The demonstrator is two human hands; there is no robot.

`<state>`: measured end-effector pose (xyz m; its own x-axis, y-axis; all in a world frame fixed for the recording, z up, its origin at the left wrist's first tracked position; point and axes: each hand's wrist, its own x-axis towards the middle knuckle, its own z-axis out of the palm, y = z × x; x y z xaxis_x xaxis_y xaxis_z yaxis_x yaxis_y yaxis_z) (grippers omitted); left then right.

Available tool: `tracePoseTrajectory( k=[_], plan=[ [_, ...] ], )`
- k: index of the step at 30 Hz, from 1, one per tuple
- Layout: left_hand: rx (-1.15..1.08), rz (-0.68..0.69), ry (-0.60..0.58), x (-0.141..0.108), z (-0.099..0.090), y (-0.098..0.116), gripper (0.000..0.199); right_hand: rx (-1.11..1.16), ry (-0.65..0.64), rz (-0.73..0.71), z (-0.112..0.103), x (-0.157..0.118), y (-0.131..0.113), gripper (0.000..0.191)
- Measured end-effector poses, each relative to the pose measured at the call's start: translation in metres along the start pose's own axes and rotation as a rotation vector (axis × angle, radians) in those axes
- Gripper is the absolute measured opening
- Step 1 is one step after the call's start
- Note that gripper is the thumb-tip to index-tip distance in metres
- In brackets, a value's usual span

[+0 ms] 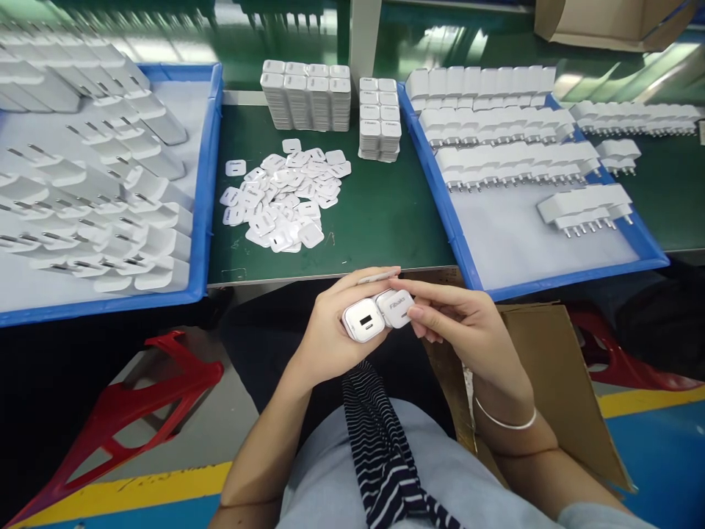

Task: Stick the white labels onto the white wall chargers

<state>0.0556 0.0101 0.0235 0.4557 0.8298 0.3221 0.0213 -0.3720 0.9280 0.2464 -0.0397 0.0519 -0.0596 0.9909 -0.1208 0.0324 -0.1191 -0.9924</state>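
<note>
Two white rounded-square plastic charger blocks (364,321) sit side by side in the left hand (327,330), over the lap and just short of the green tabletop (385,220); the left forearm slants up and inward, the palm cups the blocks from the side and its fingers run across behind them, so this grip is closed round both; a thin white piece (377,276), seen edge-on, lies along those fingers.

The right hand (468,316) comes in from the other side, wrist bent inward; its thumb tip and straight index finger pinch the edge of a thin white printed plate (396,306) at the end of the second block, while the other fingers curl beneath; whether the plate is seated flat I cannot tell; a thin pale bangle (505,424) circles the wrist.

Beyond the hands, a loose heap of white plates (289,192) lies on the tabletop, between a blue-rimmed tray (211,184) of upturned pronged blocks and another blue-rimmed tray (435,198) of rows laid sideways.
</note>
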Motion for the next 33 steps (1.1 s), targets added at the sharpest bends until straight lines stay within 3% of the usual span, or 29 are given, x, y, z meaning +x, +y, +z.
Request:
tracePoseTrajectory(
  k=[12, 33],
  plan=[
    [0.092, 0.052, -0.015, -0.0034, -0.0001, 0.002, 0.046, 0.0, 0.039, 0.035, 0.0053, -0.0009, 0.0002, 0.029],
    [0.114, 0.109, -0.046, -0.0038, -0.0008, 0.0, 0.045, 0.19, -0.072, 0.163, -0.0005, 0.0065, 0.0009, 0.036]
  ],
)
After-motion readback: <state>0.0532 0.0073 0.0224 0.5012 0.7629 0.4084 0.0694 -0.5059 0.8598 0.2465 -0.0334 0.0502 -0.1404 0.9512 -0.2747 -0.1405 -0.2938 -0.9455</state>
